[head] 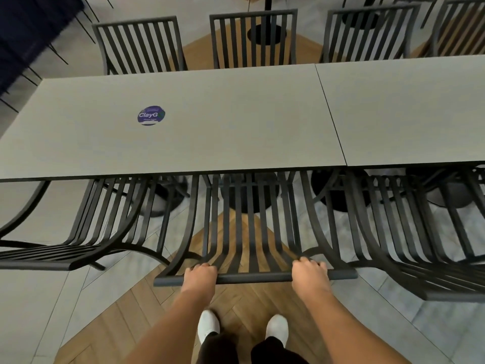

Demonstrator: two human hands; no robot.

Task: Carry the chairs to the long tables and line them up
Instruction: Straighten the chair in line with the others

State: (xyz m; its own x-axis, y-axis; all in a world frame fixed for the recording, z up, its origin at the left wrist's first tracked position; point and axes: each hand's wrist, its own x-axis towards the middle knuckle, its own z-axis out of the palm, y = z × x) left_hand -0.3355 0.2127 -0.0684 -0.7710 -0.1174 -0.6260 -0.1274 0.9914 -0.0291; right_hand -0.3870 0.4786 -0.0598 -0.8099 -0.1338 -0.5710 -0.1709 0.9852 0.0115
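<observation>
Now your left hand (200, 274) and right hand (310, 271) both curl over the top rail of the middle chair (252, 240), low centre; fingertips hidden behind the rail. Its seat front vanishes under the long table (183, 122). Neighbouring chairs left (99, 227) and right (409, 232) run off frame. Far-side chairs (253, 39), upper frame, show backs only. Sticker (151, 115) text partly unreadable.

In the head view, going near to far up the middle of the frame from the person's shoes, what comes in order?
White shoes → top rail of the held chair, gripped by left hand and right hand → grey long table → far-side middle chair → black table base.
</observation>
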